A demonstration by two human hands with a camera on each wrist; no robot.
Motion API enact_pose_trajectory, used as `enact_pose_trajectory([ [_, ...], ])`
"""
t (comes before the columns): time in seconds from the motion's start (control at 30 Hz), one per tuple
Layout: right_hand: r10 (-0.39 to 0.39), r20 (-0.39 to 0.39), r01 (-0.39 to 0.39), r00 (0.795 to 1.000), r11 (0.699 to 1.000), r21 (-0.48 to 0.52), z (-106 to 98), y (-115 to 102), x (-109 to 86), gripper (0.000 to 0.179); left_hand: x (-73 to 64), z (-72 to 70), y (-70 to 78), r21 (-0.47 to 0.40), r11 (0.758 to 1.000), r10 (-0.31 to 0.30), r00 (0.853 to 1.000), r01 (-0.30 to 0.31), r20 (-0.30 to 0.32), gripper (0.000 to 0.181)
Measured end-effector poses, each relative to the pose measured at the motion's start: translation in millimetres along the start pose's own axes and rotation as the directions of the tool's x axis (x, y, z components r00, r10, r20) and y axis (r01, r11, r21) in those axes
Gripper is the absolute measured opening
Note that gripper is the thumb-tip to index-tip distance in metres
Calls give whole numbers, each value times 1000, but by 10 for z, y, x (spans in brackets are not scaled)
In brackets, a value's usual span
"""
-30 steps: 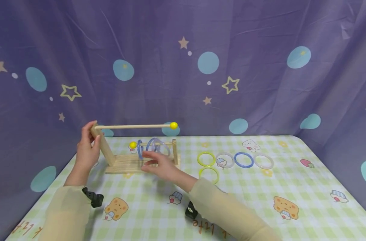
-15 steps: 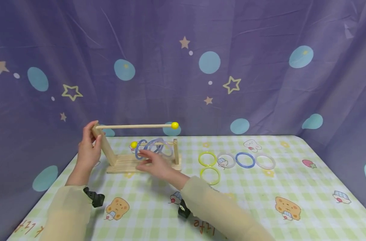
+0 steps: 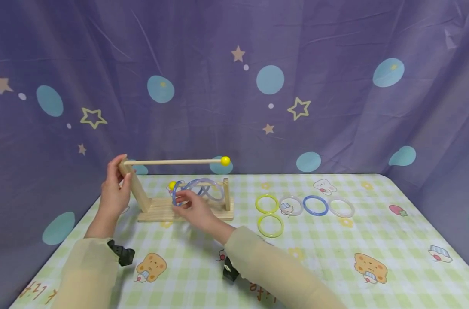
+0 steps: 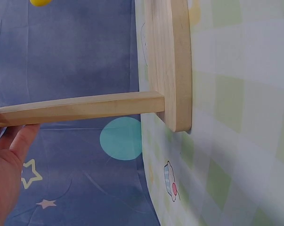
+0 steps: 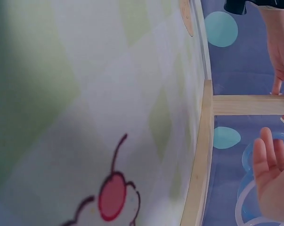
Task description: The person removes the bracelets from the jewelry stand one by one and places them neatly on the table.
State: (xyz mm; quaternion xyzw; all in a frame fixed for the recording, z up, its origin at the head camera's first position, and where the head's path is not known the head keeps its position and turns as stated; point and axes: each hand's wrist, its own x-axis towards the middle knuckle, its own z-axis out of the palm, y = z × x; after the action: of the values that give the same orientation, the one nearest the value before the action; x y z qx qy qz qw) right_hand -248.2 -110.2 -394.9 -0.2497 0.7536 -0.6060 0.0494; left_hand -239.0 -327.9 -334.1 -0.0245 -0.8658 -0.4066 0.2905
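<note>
Right hand (image 3: 197, 212) nearer, fingertips seemingly pinching blue ring (image 3: 174, 195) at their left; grip partly hidden. Ring sits around lower peg (image 3: 217, 184), just beside yellow ball (image 3: 172, 185). Peg runs left-right. Left hand (image 3: 116, 189) grips tall post (image 3: 138, 191); open gap between ball and post.

The stand (image 3: 157, 213) is smooth, matt wood with visible grain. The yellow ball (image 3: 225, 161) on its upper rod (image 3: 172, 162) is glossy. The rings (image 3: 174, 195) around its lower rod (image 3: 217, 184) and the loose rings (image 3: 315, 214) to its right are smooth, translucent plastic. Beneath the stand, the matt desk cover (image 3: 319, 274) may be cloth; behind it hangs a creased cloth curtain (image 3: 203, 64).
</note>
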Motion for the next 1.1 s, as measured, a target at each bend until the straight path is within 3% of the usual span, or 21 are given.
enact_pose_trajectory([
  [0.27,-47,-105,46,993,999,-16,-19,-39,2,24,7,8,-11,1,1000,-10,1000,10,-7,51],
  [0.7,-80,-111,81,991,997,10,11,-130,50,17,-9,18,-38,15,1000,-3,1000,3,-17,52],
  [1.1,-104,-55,107,993,993,57,-43,-188,17,15,10,27,-30,28,1000,4,1000,-3,-22,52],
])
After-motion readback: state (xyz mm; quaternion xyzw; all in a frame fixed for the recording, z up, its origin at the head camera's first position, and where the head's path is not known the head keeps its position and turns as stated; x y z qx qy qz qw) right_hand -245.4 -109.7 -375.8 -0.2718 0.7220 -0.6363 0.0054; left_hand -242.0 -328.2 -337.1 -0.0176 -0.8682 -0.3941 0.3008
